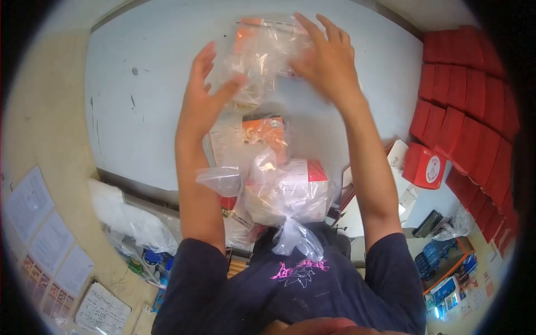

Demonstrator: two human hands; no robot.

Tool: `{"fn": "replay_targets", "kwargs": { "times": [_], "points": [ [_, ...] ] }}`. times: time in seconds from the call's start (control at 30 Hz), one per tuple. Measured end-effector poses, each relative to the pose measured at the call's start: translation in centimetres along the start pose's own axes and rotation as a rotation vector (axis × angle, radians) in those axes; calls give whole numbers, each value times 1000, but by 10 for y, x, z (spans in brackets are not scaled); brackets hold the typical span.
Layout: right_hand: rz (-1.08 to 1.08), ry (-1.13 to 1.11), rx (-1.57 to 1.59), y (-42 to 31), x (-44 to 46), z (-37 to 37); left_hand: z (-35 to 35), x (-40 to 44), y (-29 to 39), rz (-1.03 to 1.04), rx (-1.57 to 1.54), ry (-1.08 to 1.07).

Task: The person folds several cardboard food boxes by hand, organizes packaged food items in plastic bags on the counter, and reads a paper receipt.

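A clear plastic bag (259, 67) with an orange-and-white package inside lies at the far part of the pale table, between my hands. My left hand (205, 92) is at the bag's left side, fingers spread, with the thumb over or against the plastic. On the opposite side my right hand (330, 64) has its fingers apart, and its blurred thumb side reaches the bag's edge. Closer to me is an orange-and-white box (265, 134) in clear plastic. Nearest my chest sits a red-and-white box (290, 190) in a clear bag with a knotted neck.
Red boxes (466, 117) are stacked along the right side. A single red box with a white round label (427, 166) stands beside white cartons (391, 190). Plastic sheeting (125, 215) lies at the left, below papers (33, 201) on the wall.
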State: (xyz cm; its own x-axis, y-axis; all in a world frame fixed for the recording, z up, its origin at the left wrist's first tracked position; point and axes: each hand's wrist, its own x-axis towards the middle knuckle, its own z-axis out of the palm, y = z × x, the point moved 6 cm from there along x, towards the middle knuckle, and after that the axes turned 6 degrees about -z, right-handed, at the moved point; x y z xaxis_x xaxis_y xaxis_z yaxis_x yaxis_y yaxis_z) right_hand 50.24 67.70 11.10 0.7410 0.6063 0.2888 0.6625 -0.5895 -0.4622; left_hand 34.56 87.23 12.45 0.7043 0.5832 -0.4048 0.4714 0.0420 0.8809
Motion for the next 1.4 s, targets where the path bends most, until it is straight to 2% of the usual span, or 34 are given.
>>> {"fn": "replay_targets", "kwargs": {
  "times": [0.07, 0.1, 0.17, 0.3, 0.37, 0.5, 0.57, 0.7, 0.77, 1.2, 1.4],
  "points": [
    [-144, -56, -95, 14, 6, 17, 30, 5, 7, 65, 349, -290],
    [-192, -76, -126, 19, 9, 24, 37, 10, 0, 57, 349, -292],
    [-168, -209, 241, 23, 17, 38, 44, 21, -12, 67, 541, -148],
    [-207, -114, 369, 14, 3, 24, 41, 6, -17, 74, 360, -216],
    [-260, 9, 350, 4, -18, 11, 34, -6, -17, 212, 229, -202],
    [-307, 106, 330, -12, -55, 2, 31, -30, -34, 188, 210, -207],
    [-325, 179, 394, -16, -71, 1, 26, -38, -34, 318, 284, -108],
    [-405, 200, 411, -21, -92, 1, 19, -40, -46, 357, 389, -186],
    [-457, 194, 419, -26, -96, 1, 16, -40, -49, 322, 250, -196],
    [-429, 177, 438, -23, -98, 8, 15, -41, -54, 360, 309, -190],
    [-415, 168, 455, -22, -85, 6, 18, -40, -52, 346, 217, -191]
  ]
}}
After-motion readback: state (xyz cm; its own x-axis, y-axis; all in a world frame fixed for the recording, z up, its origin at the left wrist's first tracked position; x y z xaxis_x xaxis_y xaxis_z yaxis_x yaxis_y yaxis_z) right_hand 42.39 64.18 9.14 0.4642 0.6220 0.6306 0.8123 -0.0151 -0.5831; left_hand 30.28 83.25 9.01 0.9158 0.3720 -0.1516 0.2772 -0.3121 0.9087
